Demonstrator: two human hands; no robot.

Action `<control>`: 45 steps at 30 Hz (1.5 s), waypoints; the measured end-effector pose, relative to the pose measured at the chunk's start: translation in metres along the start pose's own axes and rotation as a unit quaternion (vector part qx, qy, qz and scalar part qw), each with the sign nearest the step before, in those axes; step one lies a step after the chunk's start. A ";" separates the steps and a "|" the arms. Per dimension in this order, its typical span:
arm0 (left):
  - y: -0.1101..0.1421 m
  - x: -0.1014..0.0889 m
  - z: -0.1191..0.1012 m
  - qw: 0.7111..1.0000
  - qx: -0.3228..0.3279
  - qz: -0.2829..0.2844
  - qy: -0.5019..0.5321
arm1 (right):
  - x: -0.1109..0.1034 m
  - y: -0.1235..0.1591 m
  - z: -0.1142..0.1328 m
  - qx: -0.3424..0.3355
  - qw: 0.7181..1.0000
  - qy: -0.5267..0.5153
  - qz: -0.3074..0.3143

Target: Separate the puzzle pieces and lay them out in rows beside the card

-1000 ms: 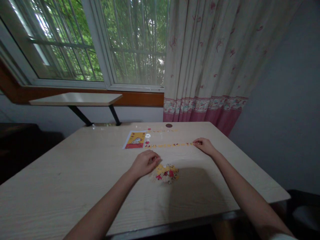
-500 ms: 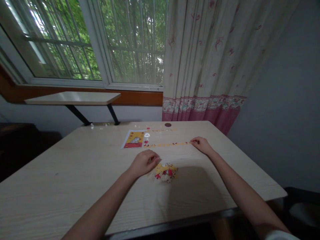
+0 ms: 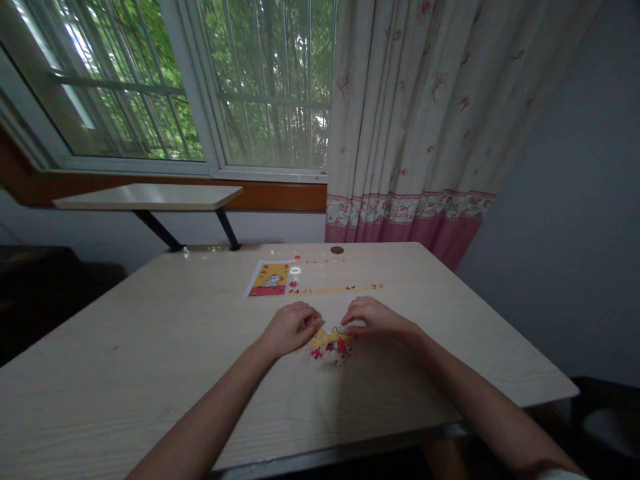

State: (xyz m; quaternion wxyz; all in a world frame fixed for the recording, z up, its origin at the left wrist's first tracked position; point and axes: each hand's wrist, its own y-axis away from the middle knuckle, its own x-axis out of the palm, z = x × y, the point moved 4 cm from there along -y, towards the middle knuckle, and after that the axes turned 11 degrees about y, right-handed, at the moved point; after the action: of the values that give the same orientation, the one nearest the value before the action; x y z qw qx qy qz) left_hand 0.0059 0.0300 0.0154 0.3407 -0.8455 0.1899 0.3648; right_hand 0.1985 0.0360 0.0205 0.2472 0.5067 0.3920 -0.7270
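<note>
A small pile of jigsaw puzzle pieces, yellow, red and pale, lies on the table in front of me. My left hand rests at the pile's left edge, fingers curled and thumb tip brought to the fingertips; whatever they pinch is too small to make out. Over the pile's right edge is my right hand, thumb and fingers a little apart, with nothing visible between them. Beyond the hands runs a row of puzzle pieces, and a second, shorter row lies farther back.
A picture sheet with a cartoon animal on yellow and red lies left of the rows. A dark round disc sits near the table's back edge. A raised shelf stands at the back left, and a curtain hangs behind.
My right hand has come back from the right end of the nearer row to the pile, leaving a piece visible at that end. My left hand has barely moved.
</note>
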 end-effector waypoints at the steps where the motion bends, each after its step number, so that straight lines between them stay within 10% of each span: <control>1: 0.000 0.000 0.000 1.000 0.002 -0.001 0.000 | 0.002 -0.001 0.003 -0.002 1.000 -0.002 0.007; 16: -0.002 0.010 -0.012 0.999 0.011 0.019 0.023 | 0.016 -0.005 -0.001 0.157 0.957 -0.244 0.018; 28: -0.008 0.024 0.004 0.946 -0.161 -0.123 0.252 | 0.040 -0.017 -0.010 0.252 0.866 -0.422 -0.092; 37: -0.011 0.023 0.011 0.880 -0.213 -0.165 0.390 | 0.016 -0.013 0.006 0.161 0.953 -0.149 -0.209; 45: -0.009 0.027 0.016 0.868 -0.208 -0.162 0.420 | 0.006 -0.011 0.016 0.078 0.962 0.000 -0.261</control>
State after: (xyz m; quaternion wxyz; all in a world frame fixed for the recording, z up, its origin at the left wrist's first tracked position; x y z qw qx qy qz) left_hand 0.0214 0.0460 -0.0085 0.0988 -0.9891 0.0953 -0.0539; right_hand 0.1796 0.0296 0.0212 0.0089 0.4047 0.4522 -0.7948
